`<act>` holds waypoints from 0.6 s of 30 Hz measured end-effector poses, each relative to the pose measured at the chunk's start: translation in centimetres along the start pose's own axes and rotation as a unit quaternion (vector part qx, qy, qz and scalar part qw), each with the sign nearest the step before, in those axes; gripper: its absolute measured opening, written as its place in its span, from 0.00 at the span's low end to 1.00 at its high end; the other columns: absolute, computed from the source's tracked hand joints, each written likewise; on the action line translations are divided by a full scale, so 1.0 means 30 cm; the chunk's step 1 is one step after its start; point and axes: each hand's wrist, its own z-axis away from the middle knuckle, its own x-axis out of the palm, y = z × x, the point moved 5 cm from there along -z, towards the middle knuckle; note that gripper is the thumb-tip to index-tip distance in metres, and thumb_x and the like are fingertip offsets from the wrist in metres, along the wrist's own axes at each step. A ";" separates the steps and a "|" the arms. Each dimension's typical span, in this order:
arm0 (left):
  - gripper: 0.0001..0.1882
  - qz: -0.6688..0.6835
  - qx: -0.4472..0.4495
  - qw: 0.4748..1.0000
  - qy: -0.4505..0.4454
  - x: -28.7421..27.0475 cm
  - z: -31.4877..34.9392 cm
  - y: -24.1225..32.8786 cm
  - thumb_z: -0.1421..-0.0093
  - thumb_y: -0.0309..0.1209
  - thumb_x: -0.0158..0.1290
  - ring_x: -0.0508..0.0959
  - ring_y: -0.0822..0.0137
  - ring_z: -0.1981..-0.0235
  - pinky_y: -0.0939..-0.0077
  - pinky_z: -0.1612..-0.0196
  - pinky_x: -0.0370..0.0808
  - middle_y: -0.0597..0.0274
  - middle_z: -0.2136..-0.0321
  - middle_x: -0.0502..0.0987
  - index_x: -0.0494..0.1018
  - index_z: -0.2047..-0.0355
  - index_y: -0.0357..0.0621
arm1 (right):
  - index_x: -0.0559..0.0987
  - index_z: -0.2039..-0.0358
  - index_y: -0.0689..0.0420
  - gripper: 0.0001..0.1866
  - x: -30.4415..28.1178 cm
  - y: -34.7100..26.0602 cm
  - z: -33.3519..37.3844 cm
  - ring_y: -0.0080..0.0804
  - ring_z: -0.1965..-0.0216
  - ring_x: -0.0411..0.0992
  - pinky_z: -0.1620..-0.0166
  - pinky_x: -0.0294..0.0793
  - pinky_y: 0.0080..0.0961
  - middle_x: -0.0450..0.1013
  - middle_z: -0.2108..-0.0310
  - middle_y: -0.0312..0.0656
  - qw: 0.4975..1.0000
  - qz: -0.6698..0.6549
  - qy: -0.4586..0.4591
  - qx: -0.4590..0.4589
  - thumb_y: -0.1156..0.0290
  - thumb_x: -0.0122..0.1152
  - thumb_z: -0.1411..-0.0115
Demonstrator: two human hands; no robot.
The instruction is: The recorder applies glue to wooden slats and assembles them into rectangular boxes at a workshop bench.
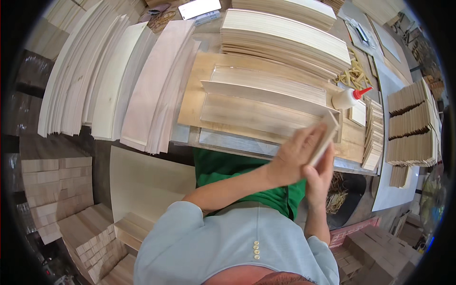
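In front of me, near the table's front edge, a small flat wooden piece [327, 137] is raised and tilted between my two hands. My right hand [321, 178] is closed around its lower end. My left hand [295, 153], slightly blurred, has its fingers pressed along the piece's left side. Just beyond them, thin long panels [251, 114] lie on a plywood board [195, 97], with a long strip [266, 96] standing on edge along them. A white squeeze bottle [343, 99] with a red nozzle lies tilted at the strip's right end.
Stacks of long thin boards [280, 40] lie at the back, and more stand at the left [156, 85]. Small wooden pieces [374, 133] are piled at the right, near yellowish bands [354, 71]. Stacked wooden blocks [57, 190] stand lower left. A phone [199, 8] lies at the far edge.
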 end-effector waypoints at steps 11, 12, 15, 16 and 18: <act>0.15 -0.087 -0.239 0.931 0.261 -0.675 0.244 -0.375 0.41 0.26 0.49 0.74 0.52 0.59 0.65 0.54 0.70 0.46 0.59 0.72 0.70 0.55 0.32 | 0.66 0.41 0.61 0.23 -0.241 -0.064 -0.171 0.35 0.41 0.61 0.40 0.60 0.32 0.63 0.41 0.45 0.927 0.314 0.123 -0.166 0.70 0.52 0.36; 0.15 -0.076 -0.268 0.930 0.239 -0.688 0.251 -0.422 0.41 0.26 0.49 0.75 0.52 0.59 0.66 0.54 0.70 0.46 0.59 0.73 0.70 0.55 0.31 | 0.66 0.41 0.60 0.22 -0.269 -0.059 -0.180 0.35 0.41 0.62 0.41 0.61 0.31 0.63 0.41 0.45 0.905 0.368 0.132 -0.166 0.69 0.51 0.36; 0.16 -0.081 -0.311 0.924 0.208 -0.695 0.266 -0.504 0.42 0.27 0.50 0.75 0.53 0.58 0.67 0.54 0.70 0.47 0.60 0.73 0.70 0.55 0.30 | 0.66 0.41 0.59 0.22 -0.305 0.004 -0.208 0.33 0.42 0.63 0.42 0.62 0.29 0.63 0.41 0.43 0.915 0.364 0.115 -0.130 0.69 0.51 0.34; 0.16 -0.092 -0.325 0.921 0.194 -0.689 0.256 -0.513 0.42 0.27 0.50 0.75 0.54 0.58 0.68 0.54 0.70 0.47 0.60 0.73 0.70 0.55 0.29 | 0.66 0.41 0.58 0.22 -0.316 0.044 -0.213 0.32 0.42 0.62 0.42 0.62 0.29 0.64 0.42 0.43 0.942 0.309 0.095 -0.093 0.69 0.50 0.34; 0.17 -0.072 -0.332 0.925 0.168 -0.673 0.226 -0.516 0.43 0.28 0.50 0.75 0.53 0.58 0.68 0.54 0.70 0.47 0.60 0.74 0.70 0.55 0.29 | 0.65 0.41 0.60 0.21 -0.333 0.086 -0.214 0.32 0.42 0.62 0.42 0.62 0.29 0.64 0.42 0.43 0.953 0.281 0.088 -0.070 0.70 0.49 0.33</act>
